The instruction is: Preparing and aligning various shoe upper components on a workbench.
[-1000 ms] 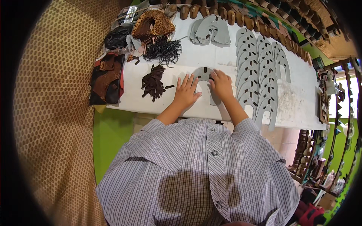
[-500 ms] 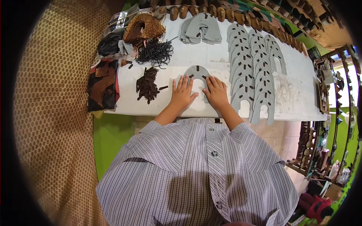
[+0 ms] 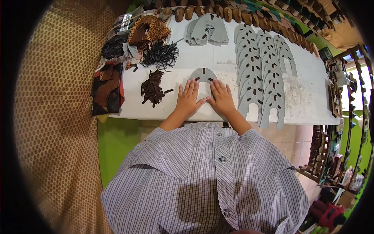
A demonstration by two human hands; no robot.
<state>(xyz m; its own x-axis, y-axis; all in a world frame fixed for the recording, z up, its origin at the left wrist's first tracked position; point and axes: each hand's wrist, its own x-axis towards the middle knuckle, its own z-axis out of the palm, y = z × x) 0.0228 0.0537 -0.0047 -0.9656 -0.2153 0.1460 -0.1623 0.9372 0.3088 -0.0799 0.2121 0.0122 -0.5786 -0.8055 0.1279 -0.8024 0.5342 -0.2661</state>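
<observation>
A grey horseshoe-shaped piece (image 3: 197,73) lies flat on the white table in front of me, with small dark brown strips on its curved top. My left hand (image 3: 188,97) rests palm down over its left leg, fingers stretched forward. My right hand (image 3: 222,97) lies flat over the right leg, fingers also extended. Both hands hide most of the legs, and the thumbs point toward each other across the gap. Left of my hands is a pile of dark brown strips (image 3: 152,89), with one loose strip (image 3: 168,91) beside it.
Overlapping rows of grey horseshoe pieces (image 3: 249,71) with brown strips lie to the right. A stack of grey pieces (image 3: 194,31) stands farther back. Leopard-print pieces (image 3: 156,24), black beaded strands (image 3: 161,54) and scraps fill the left side. Shoe forms (image 3: 237,15) line the far edge.
My right hand has shifted slightly left and inward over the grey piece, covering more of its right leg. The left hand stays almost in place.
</observation>
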